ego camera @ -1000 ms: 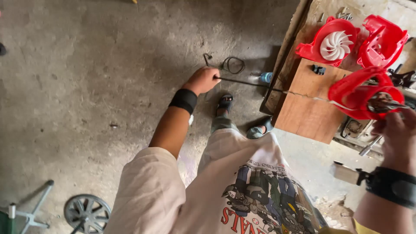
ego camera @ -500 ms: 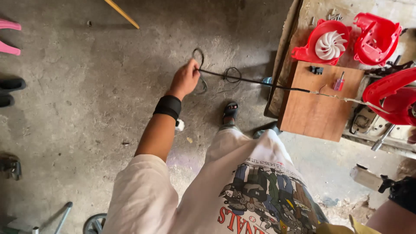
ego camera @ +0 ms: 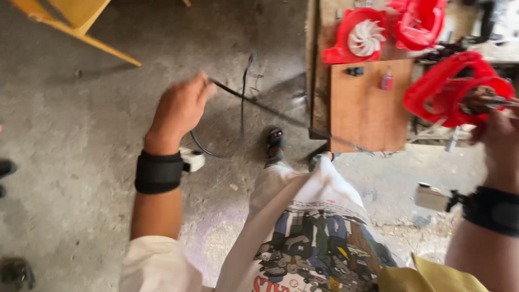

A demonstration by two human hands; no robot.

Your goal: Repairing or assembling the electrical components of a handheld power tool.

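Note:
My left hand [ego camera: 181, 108] is raised over the concrete floor, fingers closed on a black cable [ego camera: 259, 105]. The cable runs taut from that hand toward the wooden bench [ego camera: 365, 108] on the right, and a loop of it hangs down below the hand. My right hand [ego camera: 500, 140] is at the far right, gripping a red round blower housing [ego camera: 454, 89] with a metal part at its centre. Both wrists wear black bands with small white devices.
Two more red housings sit at the back of the bench, one [ego camera: 359, 35] with a white impeller, the other [ego camera: 424, 21] beside it. A yellow wooden frame [ego camera: 70, 21] stands top left. My sandalled foot [ego camera: 274, 141] is on the floor by the bench.
My left hand has risen from the floor and pulled the cable up and leftward. The view has shifted, bringing the red housing and my right hand back into sight.

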